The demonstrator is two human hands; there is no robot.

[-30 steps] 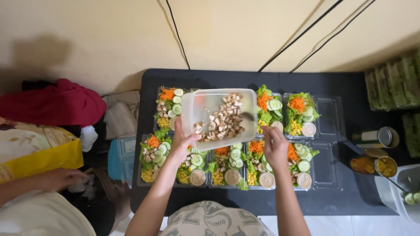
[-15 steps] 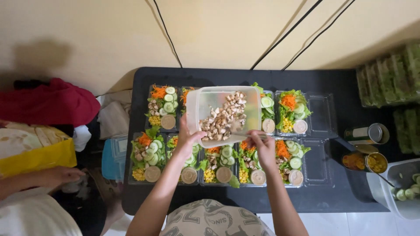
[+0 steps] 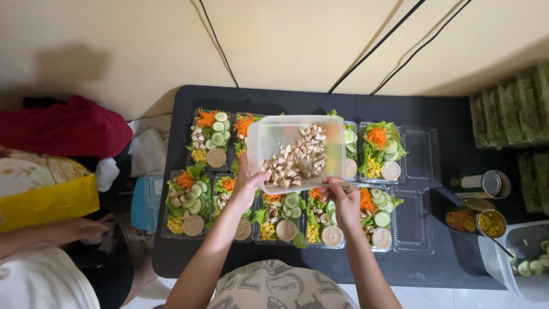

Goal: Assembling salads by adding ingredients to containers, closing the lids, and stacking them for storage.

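My left hand (image 3: 249,186) grips the near left corner of a clear plastic tub (image 3: 274,137) and holds it tilted above the salad boxes. Chopped pale brown pieces (image 3: 297,157) lie piled in the tub. At the tub's near right rim, my right hand (image 3: 345,201) is closed on a thin utensil (image 3: 336,183) whose tip I cannot make out. Under the hands, two rows of open clear salad boxes (image 3: 197,200) stand on the black table (image 3: 446,263), filled with lettuce, cucumber, carrot, corn and round sauce cups.
Open cans (image 3: 483,184) and a can of corn (image 3: 492,223) stand at the right, beside a white tub of cucumber slices (image 3: 532,260). Stacked green boxes (image 3: 509,114) sit far right. Another person's hand (image 3: 77,229), a yellow bag (image 3: 48,200) and red cloth (image 3: 63,126) are at the left.
My right hand has come down from inside the tub to its near right rim. The tub has stayed over the boxes in my left hand, shifting slightly.
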